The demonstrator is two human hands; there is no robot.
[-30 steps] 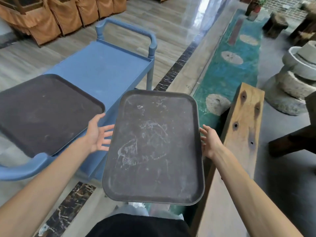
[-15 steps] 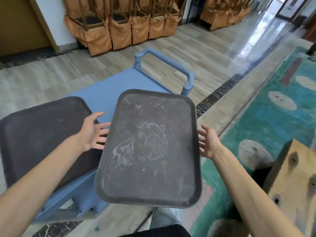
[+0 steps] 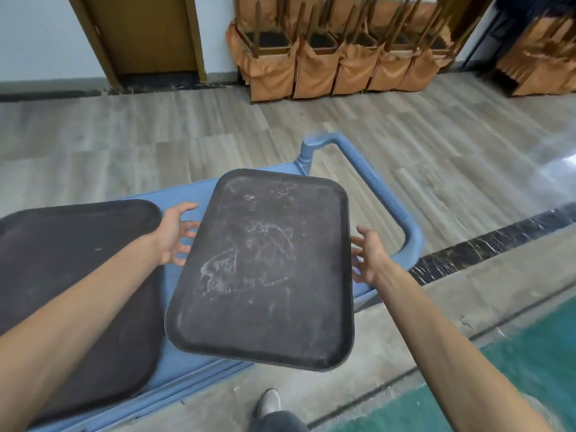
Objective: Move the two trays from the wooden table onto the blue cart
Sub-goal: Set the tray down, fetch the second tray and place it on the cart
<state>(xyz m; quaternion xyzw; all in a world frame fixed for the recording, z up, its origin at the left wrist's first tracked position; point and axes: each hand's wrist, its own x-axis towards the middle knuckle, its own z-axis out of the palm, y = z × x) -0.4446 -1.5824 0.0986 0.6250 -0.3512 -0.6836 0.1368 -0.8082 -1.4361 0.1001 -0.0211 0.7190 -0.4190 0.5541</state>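
I hold a dark grey scuffed tray (image 3: 265,269) flat between both hands, over the right half of the blue cart (image 3: 184,194). My left hand (image 3: 176,233) grips its left edge with fingers under the rim. My right hand (image 3: 367,255) grips its right edge the same way. The tray's near end overhangs the cart's front edge. A second dark tray (image 3: 71,275) lies flat on the left half of the cart, partly covered by my left forearm.
The cart's blue handle (image 3: 374,194) loops out to the right behind the held tray. Stacked chairs with orange covers (image 3: 339,54) stand against the far wall beside a brown door (image 3: 143,32). Teal flooring (image 3: 530,369) lies at lower right, my shoe (image 3: 269,402) below.
The view has swung left, away from the wooden table. The held tray has travelled with both hands from beside the cart to above its right half.
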